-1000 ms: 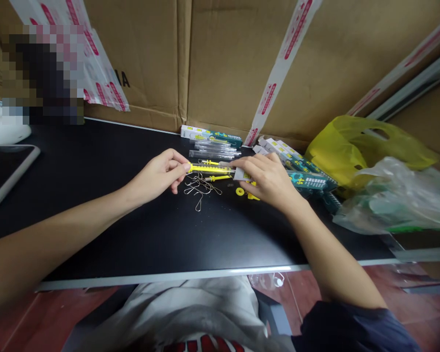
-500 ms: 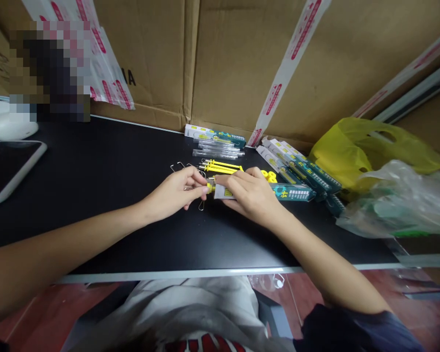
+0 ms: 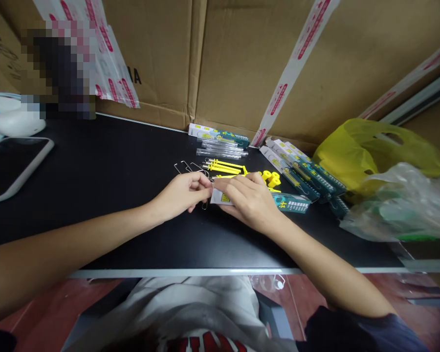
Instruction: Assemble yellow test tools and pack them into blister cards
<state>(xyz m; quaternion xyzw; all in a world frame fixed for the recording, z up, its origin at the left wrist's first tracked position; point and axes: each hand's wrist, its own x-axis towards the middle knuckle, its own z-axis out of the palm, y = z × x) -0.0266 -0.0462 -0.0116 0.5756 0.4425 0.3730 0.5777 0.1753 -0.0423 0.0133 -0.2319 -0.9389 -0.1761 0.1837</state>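
My right hand (image 3: 247, 198) is wrapped over a slim white and teal cardboard box (image 3: 294, 203) that lies crosswise low over the black table. My left hand (image 3: 188, 191) is closed, thumb and fingertips pinching at the white left end of the box; the exact edge or flap between them is hidden. Bent metal wire hooks (image 3: 185, 167) lie just behind my left fingers. Beyond the hands are several yellow rods with metal tips (image 3: 225, 168). Small yellow caps (image 3: 271, 178) sit behind my right hand.
Clear plastic tubes (image 3: 222, 148) lie in front of another slim box (image 3: 220, 133) at the back. More slim boxes (image 3: 300, 166) are stacked right, beside a yellow bag (image 3: 346, 151) and a clear plastic bag (image 3: 399, 205). A phone (image 3: 16, 166) lies left. Cardboard (image 3: 161, 58) stands behind.
The yellow piece between my left fingertips at the box's end is no longer visible. My left fingers now meet the box's end, and its right end has tipped slightly toward me.
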